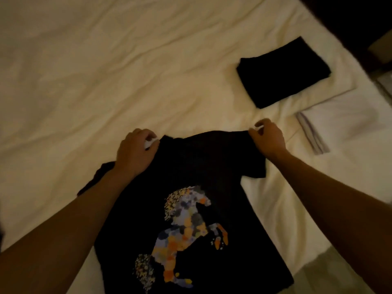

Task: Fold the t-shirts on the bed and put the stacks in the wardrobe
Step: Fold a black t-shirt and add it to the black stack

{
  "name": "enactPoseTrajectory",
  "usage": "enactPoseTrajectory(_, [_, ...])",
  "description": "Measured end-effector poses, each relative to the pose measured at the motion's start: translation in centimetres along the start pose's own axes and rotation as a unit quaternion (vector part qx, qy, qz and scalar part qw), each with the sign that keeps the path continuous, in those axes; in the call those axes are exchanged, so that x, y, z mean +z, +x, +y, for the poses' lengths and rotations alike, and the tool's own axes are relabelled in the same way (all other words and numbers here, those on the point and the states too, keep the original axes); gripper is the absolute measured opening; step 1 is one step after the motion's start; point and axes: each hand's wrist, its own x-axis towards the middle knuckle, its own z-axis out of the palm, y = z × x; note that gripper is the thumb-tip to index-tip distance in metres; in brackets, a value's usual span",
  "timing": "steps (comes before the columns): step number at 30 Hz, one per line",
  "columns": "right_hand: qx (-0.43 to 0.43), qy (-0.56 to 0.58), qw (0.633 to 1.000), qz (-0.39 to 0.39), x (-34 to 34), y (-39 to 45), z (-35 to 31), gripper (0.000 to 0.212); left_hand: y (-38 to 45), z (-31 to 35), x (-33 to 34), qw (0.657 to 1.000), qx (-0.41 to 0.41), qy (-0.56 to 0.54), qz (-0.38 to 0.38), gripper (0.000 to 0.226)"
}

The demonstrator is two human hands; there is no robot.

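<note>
A black t-shirt [203, 166] with a many-coloured rearing horse print lies face up on the cream bed sheet [106, 71], its shoulders pointing away from me. My left hand [135, 153] pinches the left shoulder of this shirt. My right hand [268, 137] pinches its right shoulder. The left sleeve lies crumpled under my left forearm. Further back on the right a folded black t-shirt [283, 73] rests flat on the bed. No wardrobe is in view.
A white pillow [350, 124] with a striped edge lies at the right side of the bed. The bed's edge runs along the right, with dark floor [360, 22] and furniture beyond it.
</note>
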Motion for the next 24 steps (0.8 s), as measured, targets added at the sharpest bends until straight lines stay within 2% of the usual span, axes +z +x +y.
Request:
enactPoseTrajectory(4, [0.127,0.059,0.989,-0.042,-1.9,-1.4,5.2,0.048,3.5,9.2,4.5,0.990,0.107,-0.033,-0.091,0.014])
enactPoseTrajectory(6, [0.173,0.089,0.976,-0.095,-1.3,-2.1,6.6,0.060,4.6,12.5,7.2,0.983,0.148,-0.008,-0.107,0.015])
enactPoseTrajectory(8, [0.199,0.090,0.964,-0.154,-0.2,-2.6,7.6,0.067,5.9,15.2,9.8,0.979,0.156,0.003,-0.133,0.020])
enactPoseTrajectory(11, [0.215,0.111,0.952,-0.187,1.6,-2.6,8.5,0.043,7.5,18.4,13.1,0.961,0.166,0.050,-0.216,0.038])
enactPoseTrajectory(13, [0.223,0.160,0.946,-0.175,2.3,-2.7,8.7,0.029,8.5,20.0,15.1,0.945,0.186,0.103,-0.248,0.046])
enactPoseTrajectory(15, [0.212,0.186,0.949,-0.137,2.0,-2.6,8.9,0.027,9.4,21.1,16.6,0.937,0.197,0.148,-0.247,0.046])
enactPoseTrajectory(17, [0.193,0.161,0.961,-0.114,0.9,-2.5,9.1,0.025,9.9,22.1,17.3,0.935,0.192,0.142,-0.261,0.031])
enactPoseTrajectory(20, [0.171,0.164,0.964,-0.124,-0.2,-2.7,9.8,0.021,9.8,23.3,18.1,0.937,0.167,0.041,-0.303,0.006])
enactPoseTrajectory(22, [0.180,0.223,0.950,-0.127,-0.5,-3.1,10.4,0.019,9.4,23.8,18.5,0.943,0.165,0.006,-0.289,0.010])
enactPoseTrajectory(24, [0.186,0.260,0.941,-0.114,-0.5,-3.7,10.6,0.018,9.2,23.9,18.5,0.944,0.162,0.012,-0.287,0.029])
